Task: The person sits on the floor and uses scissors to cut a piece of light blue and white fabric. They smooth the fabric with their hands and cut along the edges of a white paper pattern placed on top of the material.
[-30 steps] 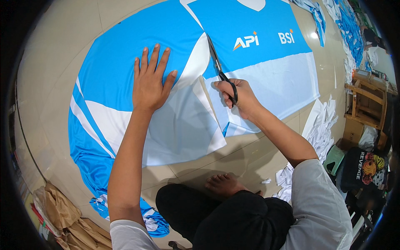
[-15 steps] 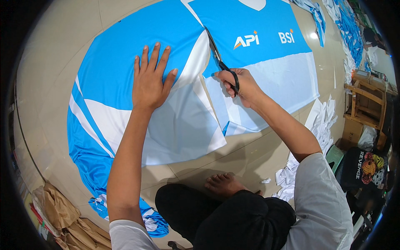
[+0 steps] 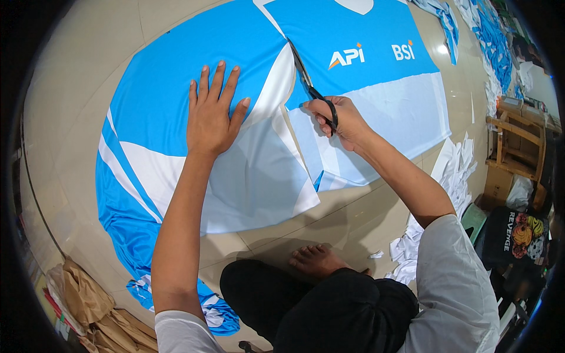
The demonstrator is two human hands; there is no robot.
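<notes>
Blue and white printed fabric [image 3: 159, 88] is spread over the tiled floor. My left hand [image 3: 213, 115] lies flat on it with the fingers stretched out, left of a long cut. My right hand [image 3: 341, 120] grips black-handled scissors [image 3: 313, 93], whose blades point away from me. The blade tips sit at the far end of the cut, by a white curved band [image 3: 276, 85]. To the right of the cut lies a fabric panel [image 3: 376, 106] with printed logos on blue and a pale lower part. Blade edges beneath the cloth are hidden.
White fabric scraps [image 3: 453, 167] lie on the floor at right, near a wooden stool [image 3: 518, 141] and a dark printed bag [image 3: 515, 238]. Crumpled brown paper [image 3: 88, 294] is at lower left. More blue and white cloth [image 3: 494, 47] is heaped at far right. My bare foot [image 3: 315, 260] rests close to the fabric's near edge.
</notes>
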